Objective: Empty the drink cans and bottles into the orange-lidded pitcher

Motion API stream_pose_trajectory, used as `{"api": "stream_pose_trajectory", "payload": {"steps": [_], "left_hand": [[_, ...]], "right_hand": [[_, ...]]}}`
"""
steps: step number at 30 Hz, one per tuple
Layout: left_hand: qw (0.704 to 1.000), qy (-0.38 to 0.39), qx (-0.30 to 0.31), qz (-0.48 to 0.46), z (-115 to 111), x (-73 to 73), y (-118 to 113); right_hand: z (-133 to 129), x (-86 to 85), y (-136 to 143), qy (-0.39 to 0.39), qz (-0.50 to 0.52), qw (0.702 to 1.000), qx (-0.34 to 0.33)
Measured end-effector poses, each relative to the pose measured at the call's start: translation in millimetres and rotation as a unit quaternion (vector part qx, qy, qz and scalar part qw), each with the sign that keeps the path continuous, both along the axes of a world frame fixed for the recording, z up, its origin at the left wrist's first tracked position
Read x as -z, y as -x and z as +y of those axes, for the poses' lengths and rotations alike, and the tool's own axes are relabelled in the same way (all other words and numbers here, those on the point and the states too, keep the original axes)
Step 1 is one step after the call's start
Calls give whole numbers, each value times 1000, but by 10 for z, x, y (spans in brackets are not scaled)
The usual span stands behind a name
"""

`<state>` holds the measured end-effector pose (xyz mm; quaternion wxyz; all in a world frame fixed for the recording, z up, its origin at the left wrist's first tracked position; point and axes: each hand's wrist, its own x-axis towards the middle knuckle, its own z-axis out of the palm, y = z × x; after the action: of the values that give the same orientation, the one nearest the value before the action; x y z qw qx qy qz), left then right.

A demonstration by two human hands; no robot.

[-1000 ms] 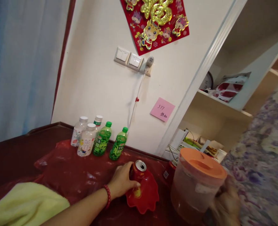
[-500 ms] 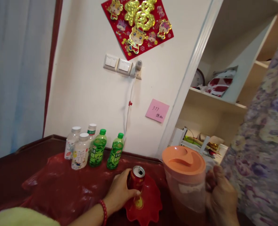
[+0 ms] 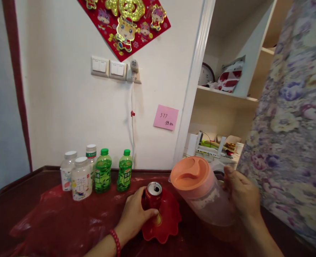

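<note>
My left hand (image 3: 136, 210) is wrapped round an opened red drink can (image 3: 154, 196), which stands upright on a red scalloped plate (image 3: 171, 214). A red bead bracelet circles that wrist. On the right, my right hand (image 3: 242, 192) grips the handle of a clear pitcher (image 3: 208, 207) with an orange lid (image 3: 191, 175). The pitcher tilts to the left, its lid end toward the can but apart from it. Brownish liquid shows low in the pitcher. My right fingers partly hide the handle.
Two green drink bottles (image 3: 124, 173) and several white-capped bottles (image 3: 81, 180) stand at the back left. Red plastic film (image 3: 67, 217) covers part of the dark table. Behind are a wall with a plugged-in cord (image 3: 132, 135), shelves (image 3: 222, 110) and a floral curtain (image 3: 289, 125).
My right hand has tipped the pitcher from nearly upright to a leftward tilt. My left hand stays on the can. The camera view has turned and shifted somewhat.
</note>
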<state>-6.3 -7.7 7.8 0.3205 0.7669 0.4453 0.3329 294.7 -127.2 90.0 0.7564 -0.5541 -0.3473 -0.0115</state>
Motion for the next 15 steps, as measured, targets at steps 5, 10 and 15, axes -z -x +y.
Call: {"api": "stream_pose_trajectory", "payload": {"steps": [5, 10, 15], "left_hand": [[1000, -11, -2, 21, -71, -58, -20], [999, -21, 2, 35, -120, -95, -16], [999, -20, 10, 36, -136, -85, -24]], "right_hand": [[-13, -1, 24, 64, -12, 998, 2], [-41, 7, 48, 101, -36, 994, 9], [-101, -53, 189, 136, -64, 987, 59]]}}
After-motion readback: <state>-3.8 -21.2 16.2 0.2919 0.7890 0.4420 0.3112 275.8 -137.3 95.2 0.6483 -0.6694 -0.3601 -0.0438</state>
